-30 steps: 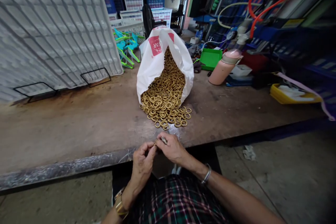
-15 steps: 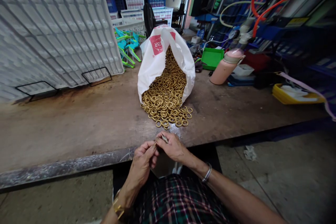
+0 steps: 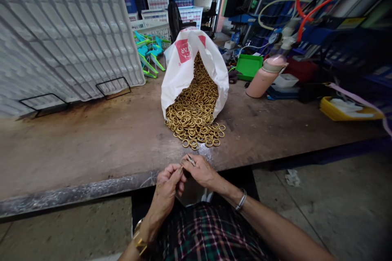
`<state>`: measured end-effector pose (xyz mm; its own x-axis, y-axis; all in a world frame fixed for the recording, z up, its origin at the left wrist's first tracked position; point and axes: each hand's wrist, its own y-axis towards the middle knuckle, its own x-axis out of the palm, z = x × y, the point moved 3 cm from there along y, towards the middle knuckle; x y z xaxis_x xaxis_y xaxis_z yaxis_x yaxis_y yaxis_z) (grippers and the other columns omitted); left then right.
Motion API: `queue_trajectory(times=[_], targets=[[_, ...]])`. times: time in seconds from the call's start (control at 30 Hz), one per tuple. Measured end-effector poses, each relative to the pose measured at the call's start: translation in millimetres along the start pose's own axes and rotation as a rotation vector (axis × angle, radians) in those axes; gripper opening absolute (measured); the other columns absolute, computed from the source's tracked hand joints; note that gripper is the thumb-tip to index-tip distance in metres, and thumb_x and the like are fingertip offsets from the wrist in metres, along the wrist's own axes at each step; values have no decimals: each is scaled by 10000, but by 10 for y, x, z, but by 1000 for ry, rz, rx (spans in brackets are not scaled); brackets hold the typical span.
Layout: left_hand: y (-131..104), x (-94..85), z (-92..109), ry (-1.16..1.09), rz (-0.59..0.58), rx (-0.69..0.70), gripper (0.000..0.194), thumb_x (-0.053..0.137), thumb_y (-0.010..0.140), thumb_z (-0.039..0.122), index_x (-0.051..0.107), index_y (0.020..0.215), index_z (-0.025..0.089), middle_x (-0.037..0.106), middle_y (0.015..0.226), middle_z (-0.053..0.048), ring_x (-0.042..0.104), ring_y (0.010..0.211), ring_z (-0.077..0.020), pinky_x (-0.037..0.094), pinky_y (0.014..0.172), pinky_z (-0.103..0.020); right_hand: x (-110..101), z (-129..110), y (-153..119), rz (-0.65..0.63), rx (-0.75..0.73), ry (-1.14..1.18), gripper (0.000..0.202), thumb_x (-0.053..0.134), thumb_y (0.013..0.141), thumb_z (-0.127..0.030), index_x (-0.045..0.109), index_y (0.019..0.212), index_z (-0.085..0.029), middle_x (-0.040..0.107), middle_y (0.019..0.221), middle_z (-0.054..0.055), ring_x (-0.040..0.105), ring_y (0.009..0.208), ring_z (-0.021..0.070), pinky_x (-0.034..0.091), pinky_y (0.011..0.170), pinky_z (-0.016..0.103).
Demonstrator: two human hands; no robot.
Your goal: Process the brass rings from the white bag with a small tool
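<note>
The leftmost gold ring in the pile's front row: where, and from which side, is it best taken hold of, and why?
Probably by its near-left rim, coming from above on the person's side. The gold ring seems to lie flat on the table, its round outline and hole showing. The rest of the pile crowds it from behind and right.

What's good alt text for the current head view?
A person's left hand and right hand meet at the near edge of a workbench, the right holding a slim metallic object. Beyond them, gold-coloured rings spill from a white bag onto the bench, with a pink bottle to the right.
</note>
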<state>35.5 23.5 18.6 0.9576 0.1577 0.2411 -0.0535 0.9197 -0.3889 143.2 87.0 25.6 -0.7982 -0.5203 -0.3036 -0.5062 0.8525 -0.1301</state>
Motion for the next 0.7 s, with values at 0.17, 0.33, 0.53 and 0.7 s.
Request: queue_trajectory(times=[0.17,0.33,0.53,0.7], targets=[[-8,8,8,15,2,10,316,582,738,462,538,737,149,513,561,41,404,403,-52,317,389,-171,-51,8,10,70,-15,-96,212,380,835,-204,555,721,-168,558,623,-11,474,585,102,342,563,208],[12,4,8,35,30,33,311,582,741,457,542,745,149,524,571,38,423,419,-55,334,407,-172,-36,20,-57,-4,-74,-517,172,430,734,-111,570,808,-181,579,644,1,470,578,118,291,563,229],[6,-6,24,93,57,46,295,560,761,443,537,731,150,528,573,34,437,433,-59,343,419,-170,23,-18,-129,-98,-99,-761,215,411,757,-127,557,908,-176,623,787,43,520,648,142,281,583,255],[5,-12,28,120,72,56,311,554,758,461,538,723,153,526,576,31,439,435,-62,345,421,-170,59,-81,-120,-107,-7,-841,217,397,792,-117,543,943,-172,646,859,72,576,714,166,304,597,265]])
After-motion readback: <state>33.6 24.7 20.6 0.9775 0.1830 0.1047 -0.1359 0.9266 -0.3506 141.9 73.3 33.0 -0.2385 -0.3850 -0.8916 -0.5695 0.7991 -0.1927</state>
